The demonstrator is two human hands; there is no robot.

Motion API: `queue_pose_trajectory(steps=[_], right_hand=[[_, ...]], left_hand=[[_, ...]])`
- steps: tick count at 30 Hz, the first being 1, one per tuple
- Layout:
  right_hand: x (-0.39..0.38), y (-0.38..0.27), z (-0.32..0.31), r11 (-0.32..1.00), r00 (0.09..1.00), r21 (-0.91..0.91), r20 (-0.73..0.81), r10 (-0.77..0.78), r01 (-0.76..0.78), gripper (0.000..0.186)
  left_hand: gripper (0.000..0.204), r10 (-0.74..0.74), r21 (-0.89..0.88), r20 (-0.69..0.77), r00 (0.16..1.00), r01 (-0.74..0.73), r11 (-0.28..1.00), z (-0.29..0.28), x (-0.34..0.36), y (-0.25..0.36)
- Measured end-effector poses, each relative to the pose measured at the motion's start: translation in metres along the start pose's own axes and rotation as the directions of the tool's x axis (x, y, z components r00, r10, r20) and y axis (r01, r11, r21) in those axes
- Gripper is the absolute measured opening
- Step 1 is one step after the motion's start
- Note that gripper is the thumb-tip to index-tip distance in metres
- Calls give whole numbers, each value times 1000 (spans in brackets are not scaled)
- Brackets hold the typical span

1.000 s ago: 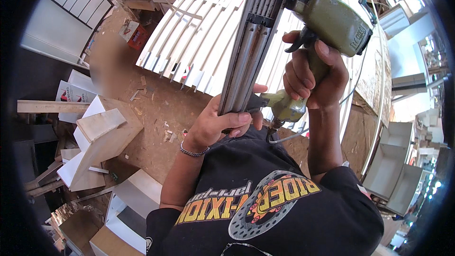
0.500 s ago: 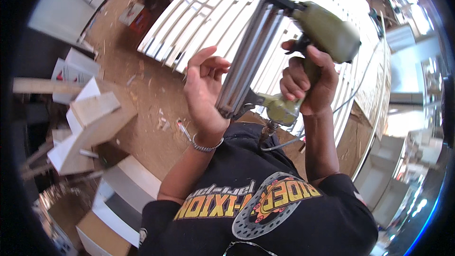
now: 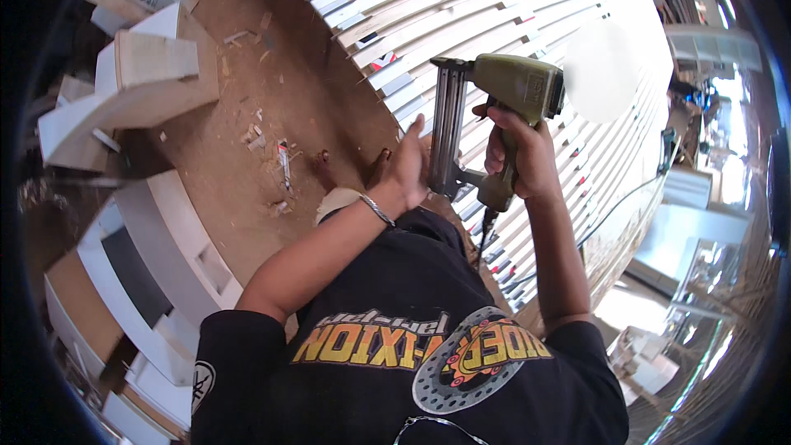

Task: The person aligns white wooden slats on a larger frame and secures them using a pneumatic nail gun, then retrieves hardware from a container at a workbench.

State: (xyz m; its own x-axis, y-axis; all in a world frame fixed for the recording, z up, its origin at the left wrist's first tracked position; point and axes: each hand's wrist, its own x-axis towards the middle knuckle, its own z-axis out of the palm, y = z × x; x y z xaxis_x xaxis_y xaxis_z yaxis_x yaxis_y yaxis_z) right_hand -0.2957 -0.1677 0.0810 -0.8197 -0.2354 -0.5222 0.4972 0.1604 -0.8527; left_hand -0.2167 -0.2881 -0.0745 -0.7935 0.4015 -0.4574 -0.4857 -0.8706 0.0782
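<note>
One olive-green nail gun [image 3: 512, 84] is what you've got up in front of your torso, with the head across the top and the long metal magazine [image 3: 447, 128] running down its left side. Your right hand [image 3: 531, 152] has the handle, fingers [image 3: 496, 152] clamped around it pretty snugly. Your left hand [image 3: 406, 166] is right beside the magazine, near its lower end, thumb sticking up; the other fingers are mostly hidden, so I can't tell if they're closed on anything or even touching the metal. You've got a dark hose [image 3: 484, 235] hanging off the bottom of the handle, and a chain bracelet [image 3: 378, 210] on your left wrist, just below the hand. Beyond the gun there's a big spread of pale slats [image 3: 395, 29] laid side by side in rows, with little gaps between them. Your floor [image 3: 305, 107] is brown and dusty, with a bunch of wood scraps [image 3: 255, 138] scattered off to your left. Further out that way you've got an angled wood-and-white piece [image 3: 156, 58], then some white and grey panels [image 3: 177, 222] piled closer to your left elbow. Black printed shirt [image 3: 346, 400] fills the bottom.
</note>
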Motion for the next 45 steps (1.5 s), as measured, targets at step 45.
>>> queue_pose_trajectory(steps=[45], right_hand=[[-45,8,8,887,994,449,-46,-98,108,47]], left_hand=[[64,-296,206,473,830,222,953,10,-91,39]])
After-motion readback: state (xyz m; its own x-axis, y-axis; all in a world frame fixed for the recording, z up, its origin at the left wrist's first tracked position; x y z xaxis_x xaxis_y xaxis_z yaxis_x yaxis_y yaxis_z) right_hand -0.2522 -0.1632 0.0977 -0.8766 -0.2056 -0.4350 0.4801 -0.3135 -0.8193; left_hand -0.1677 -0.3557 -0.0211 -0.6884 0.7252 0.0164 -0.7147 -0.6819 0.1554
